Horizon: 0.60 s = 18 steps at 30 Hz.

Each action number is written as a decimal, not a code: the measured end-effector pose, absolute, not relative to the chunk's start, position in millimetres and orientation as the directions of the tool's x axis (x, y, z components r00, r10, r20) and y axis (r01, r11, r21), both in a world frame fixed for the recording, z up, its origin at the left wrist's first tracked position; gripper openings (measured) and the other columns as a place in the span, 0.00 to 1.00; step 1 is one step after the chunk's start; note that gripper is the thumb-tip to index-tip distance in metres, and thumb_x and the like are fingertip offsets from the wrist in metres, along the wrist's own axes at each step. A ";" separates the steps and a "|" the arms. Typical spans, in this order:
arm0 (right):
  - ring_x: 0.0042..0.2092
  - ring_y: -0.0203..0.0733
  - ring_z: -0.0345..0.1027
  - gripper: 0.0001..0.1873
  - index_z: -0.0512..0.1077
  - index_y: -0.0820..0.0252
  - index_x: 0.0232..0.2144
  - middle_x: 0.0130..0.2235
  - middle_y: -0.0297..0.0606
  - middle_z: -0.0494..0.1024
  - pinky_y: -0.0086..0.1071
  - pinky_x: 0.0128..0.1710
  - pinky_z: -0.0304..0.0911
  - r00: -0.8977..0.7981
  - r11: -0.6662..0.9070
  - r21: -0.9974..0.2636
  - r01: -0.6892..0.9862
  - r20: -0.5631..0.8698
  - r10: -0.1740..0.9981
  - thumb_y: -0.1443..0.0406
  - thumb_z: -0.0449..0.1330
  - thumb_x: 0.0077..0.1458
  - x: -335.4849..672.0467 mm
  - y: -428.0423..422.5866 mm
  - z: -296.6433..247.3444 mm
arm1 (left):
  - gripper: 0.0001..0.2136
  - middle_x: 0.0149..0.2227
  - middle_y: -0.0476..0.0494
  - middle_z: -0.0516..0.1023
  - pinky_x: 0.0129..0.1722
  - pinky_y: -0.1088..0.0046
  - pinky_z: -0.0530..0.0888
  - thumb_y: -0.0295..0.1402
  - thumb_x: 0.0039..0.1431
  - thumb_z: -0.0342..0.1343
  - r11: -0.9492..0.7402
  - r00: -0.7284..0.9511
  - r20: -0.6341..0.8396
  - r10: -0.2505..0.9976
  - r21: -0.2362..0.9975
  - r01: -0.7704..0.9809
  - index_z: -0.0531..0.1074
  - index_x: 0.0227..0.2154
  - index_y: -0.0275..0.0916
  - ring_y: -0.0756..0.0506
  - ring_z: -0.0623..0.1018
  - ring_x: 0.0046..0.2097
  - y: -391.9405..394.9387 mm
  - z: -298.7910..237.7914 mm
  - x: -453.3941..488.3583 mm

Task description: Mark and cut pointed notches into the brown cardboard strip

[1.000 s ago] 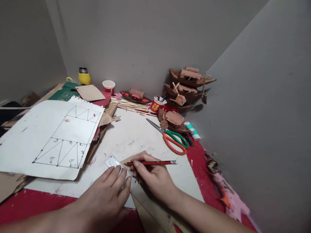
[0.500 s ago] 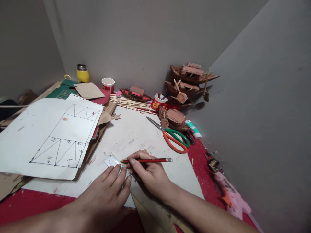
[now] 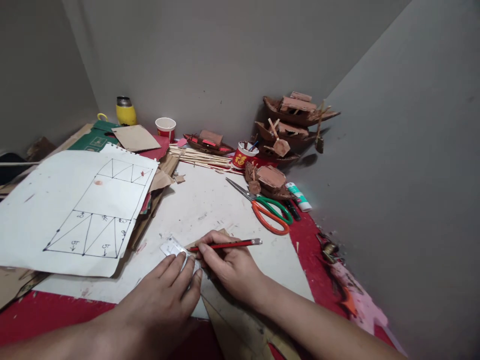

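My right hand (image 3: 228,265) pinches a red pencil (image 3: 225,245), whose tip touches a piece of brown cardboard (image 3: 228,312) on the white sheet. My left hand (image 3: 165,295) lies flat, fingers stretched out, pressing a clear plastic ruler (image 3: 170,247) onto the cardboard beside the pencil tip. Both hands hide most of the cardboard's near end.
A large paper with a drawn plan (image 3: 75,210) lies at the left. Orange and green scissors (image 3: 268,212), a glue stick (image 3: 298,196), wooden sticks (image 3: 198,157), two paper cups (image 3: 166,127), a yellow flask (image 3: 125,111) and brown model boats (image 3: 292,125) stand by the walls.
The pencil and my right hand have shifted slightly left along the ruler's edge. My left hand stays pressed on the ruler.
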State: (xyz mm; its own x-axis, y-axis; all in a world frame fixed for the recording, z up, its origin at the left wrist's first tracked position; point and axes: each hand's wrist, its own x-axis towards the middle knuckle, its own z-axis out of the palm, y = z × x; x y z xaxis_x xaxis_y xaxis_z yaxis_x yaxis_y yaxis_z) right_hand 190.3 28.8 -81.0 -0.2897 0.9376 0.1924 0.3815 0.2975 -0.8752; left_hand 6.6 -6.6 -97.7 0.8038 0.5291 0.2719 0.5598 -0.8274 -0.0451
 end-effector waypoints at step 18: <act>0.28 0.35 0.59 0.12 0.64 0.58 0.25 0.24 0.28 0.64 0.29 0.29 0.56 -0.369 0.212 -0.832 0.512 0.010 0.930 0.67 0.50 0.61 214.0 10.6 -65.3 | 0.22 0.50 0.28 0.78 0.51 0.56 0.72 0.42 0.64 0.47 -0.835 0.836 0.243 0.492 -0.140 0.532 0.74 0.49 0.29 0.32 0.76 0.51 -4.2 -95.2 6.9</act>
State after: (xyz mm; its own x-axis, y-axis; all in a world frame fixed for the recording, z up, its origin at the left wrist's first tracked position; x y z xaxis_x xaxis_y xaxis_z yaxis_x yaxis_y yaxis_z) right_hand 214.0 10.6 -65.3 -0.3685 0.9296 0.0102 0.5119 0.2120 -0.8325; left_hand 6.9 -4.2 -95.2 0.8361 0.4917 0.2432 0.5318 -0.8353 -0.1395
